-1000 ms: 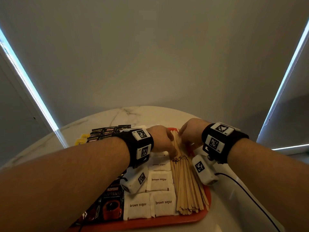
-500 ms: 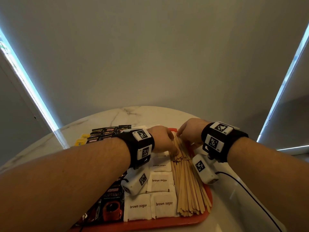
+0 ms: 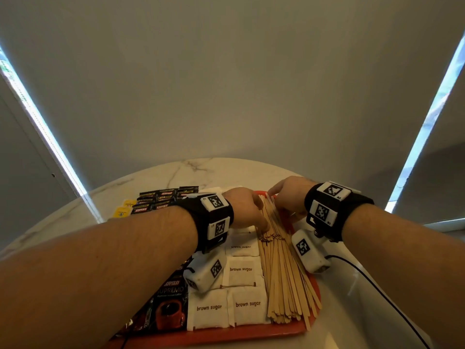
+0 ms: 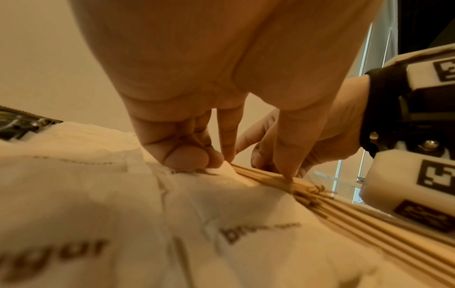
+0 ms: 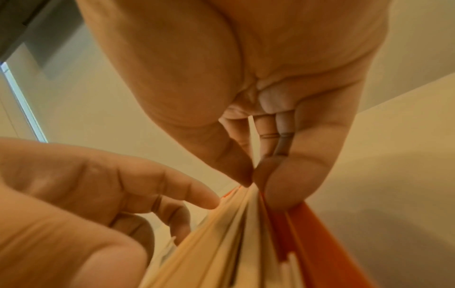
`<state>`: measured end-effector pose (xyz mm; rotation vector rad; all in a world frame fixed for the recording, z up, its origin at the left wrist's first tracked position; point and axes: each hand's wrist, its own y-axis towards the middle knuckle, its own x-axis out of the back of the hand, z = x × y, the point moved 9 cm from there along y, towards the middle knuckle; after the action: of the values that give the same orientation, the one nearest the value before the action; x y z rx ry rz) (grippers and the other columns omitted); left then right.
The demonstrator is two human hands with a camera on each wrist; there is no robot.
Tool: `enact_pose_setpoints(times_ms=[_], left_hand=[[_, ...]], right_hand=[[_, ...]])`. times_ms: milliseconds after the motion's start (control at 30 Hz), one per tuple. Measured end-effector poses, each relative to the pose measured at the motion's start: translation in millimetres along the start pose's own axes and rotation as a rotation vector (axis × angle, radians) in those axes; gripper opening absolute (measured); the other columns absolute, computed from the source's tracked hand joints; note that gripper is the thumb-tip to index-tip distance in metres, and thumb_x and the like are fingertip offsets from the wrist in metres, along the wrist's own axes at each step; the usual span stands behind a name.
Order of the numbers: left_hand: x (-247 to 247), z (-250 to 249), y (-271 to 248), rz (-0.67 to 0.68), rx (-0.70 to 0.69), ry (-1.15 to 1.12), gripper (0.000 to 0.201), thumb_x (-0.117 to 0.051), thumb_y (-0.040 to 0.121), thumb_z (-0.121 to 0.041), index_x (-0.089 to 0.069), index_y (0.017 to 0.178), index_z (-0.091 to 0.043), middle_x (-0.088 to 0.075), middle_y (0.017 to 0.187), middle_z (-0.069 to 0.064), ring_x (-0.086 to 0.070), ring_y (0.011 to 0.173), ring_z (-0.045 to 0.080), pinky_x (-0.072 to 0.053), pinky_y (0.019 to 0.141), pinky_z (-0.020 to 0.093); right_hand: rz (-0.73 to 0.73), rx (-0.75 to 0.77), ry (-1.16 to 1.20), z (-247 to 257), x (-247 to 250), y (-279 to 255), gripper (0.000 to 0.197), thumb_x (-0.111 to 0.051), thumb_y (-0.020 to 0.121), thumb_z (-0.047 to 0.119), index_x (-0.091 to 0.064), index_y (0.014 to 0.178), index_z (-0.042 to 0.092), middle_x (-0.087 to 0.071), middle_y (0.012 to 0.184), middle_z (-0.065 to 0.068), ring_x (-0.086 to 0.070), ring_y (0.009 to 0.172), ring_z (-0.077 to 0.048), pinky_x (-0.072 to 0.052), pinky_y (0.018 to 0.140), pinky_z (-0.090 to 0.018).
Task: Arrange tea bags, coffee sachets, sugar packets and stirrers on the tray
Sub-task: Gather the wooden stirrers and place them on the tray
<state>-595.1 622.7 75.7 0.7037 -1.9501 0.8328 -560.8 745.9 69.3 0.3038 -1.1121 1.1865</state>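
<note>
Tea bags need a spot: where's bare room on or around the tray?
The tray looks full: coffee sachet, brown sugar packets, stirrers edge to edge. Bare table lies beyond its far rim and right of it, by the cable.

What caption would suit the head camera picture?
Both hands straighten wooden stirrers beside brown sugar packets on a red tray.

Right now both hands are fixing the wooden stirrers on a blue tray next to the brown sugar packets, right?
Not quite: the tray is red, not blue, as the head view shows. The rest holds: the left hand and right hand are both at the stirrers, which lie beside the sugar packets.
</note>
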Motion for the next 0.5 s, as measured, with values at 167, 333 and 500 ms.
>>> enact_pose_setpoints(times_ms=[167,333,500], left_hand=[[0.4,-2.8,0.4,0.004,-0.022,-0.012,0.069,-0.083,0.084,-0.042,-0.055,0.145,-0.029,-0.062,0.130,-0.002,-0.056,0.109,0.016,-0.047,0.083,0.030],[4.4,-12.7,1.1,-0.072,-0.053,-0.025,0.056,-0.073,0.090,-0.028,-0.057,0.144,-0.025,-0.062,0.129,-0.001,-0.061,0.111,0.018,-0.052,0.086,0.030],[7.2,-32.4,6.7,-0.092,-0.107,0.059,0.052,-0.061,0.095,-0.020,-0.054,0.146,-0.022,-0.060,0.143,0.004,-0.058,0.124,0.023,-0.049,0.091,0.033]], right_hand=[[0.006,-0.023,-0.066,-2.3,0.7,2.1,0.030,-0.062,0.099,0.021,-0.065,0.128,0.014,-0.070,0.116,-0.010,-0.069,0.106,-0.026,-0.058,0.095,-0.040],[0.001,0.009,0.171,-13.0,13.2,-13.3,0.030,-0.070,0.093,0.010,-0.067,0.119,0.022,-0.069,0.106,-0.004,-0.067,0.097,-0.019,-0.063,0.075,-0.033],[0.081,0.066,0.141,-28.5,2.9,-45.5,0.069,-0.087,0.076,0.027,-0.055,0.137,0.032,-0.060,0.131,0.003,-0.060,0.113,-0.018,-0.060,0.087,-0.035]])
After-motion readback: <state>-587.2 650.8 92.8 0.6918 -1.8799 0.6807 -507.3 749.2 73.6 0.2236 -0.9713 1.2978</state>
